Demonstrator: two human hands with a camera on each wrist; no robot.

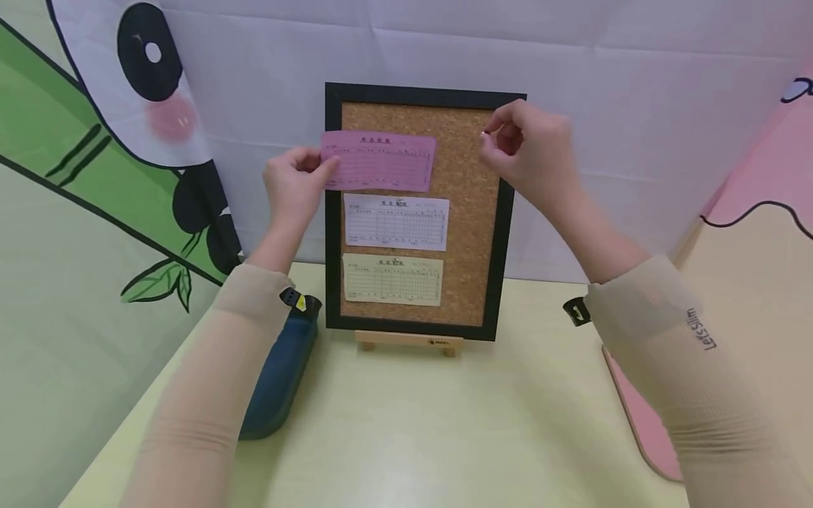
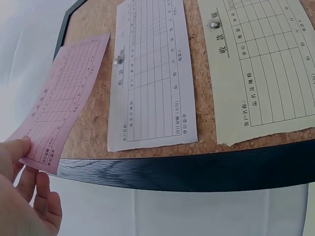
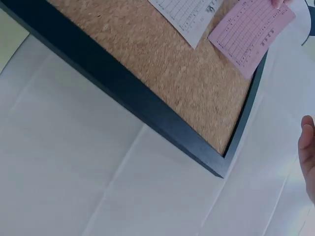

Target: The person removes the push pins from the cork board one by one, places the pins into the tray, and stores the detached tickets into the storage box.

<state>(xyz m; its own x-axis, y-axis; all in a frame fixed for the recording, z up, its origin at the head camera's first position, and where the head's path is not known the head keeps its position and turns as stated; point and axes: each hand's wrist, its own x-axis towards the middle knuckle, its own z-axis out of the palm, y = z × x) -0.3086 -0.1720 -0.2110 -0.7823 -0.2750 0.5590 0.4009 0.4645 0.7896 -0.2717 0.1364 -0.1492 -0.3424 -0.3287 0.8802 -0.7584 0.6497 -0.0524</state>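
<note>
Right hand (image 1: 521, 152) pinches something too small to identify.

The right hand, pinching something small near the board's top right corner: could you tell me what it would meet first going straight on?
Probably bare cork of the board, right of the pink slip; the right hand sits close, though depth is unclear.

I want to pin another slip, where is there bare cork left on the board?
Bare cork runs down the right side of the cork board, between the slips and the frame. The left column is crowded: pink slip, white slip, yellow slip.
</note>
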